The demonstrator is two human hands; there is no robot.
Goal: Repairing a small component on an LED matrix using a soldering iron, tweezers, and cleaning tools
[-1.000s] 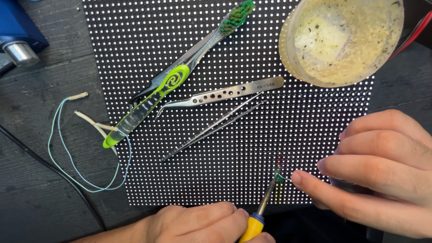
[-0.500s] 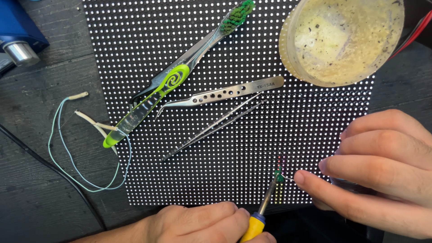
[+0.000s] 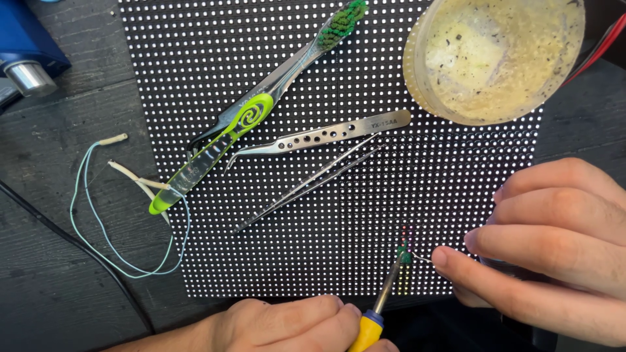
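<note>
My left hand [image 3: 287,326] at the bottom edge grips a soldering iron [image 3: 385,300] with a yellow handle. Its tip touches a small lit patch of red and green dots near the lower edge of a black dotted LED panel [image 3: 261,78]. My right hand [image 3: 554,248] comes in from the right. Its fingertips pinch a thin wire [image 3: 422,257] whose end meets the iron's tip.
On the panel lie a green and clear toothbrush [image 3: 248,117], a perforated steel tweezer [image 3: 319,137] and a slim pointed tweezer [image 3: 306,186]. A round yellowish dish [image 3: 495,58] sits top right. Pale blue wires [image 3: 98,221] and a black cable [image 3: 78,248] lie left on the dark wooden table.
</note>
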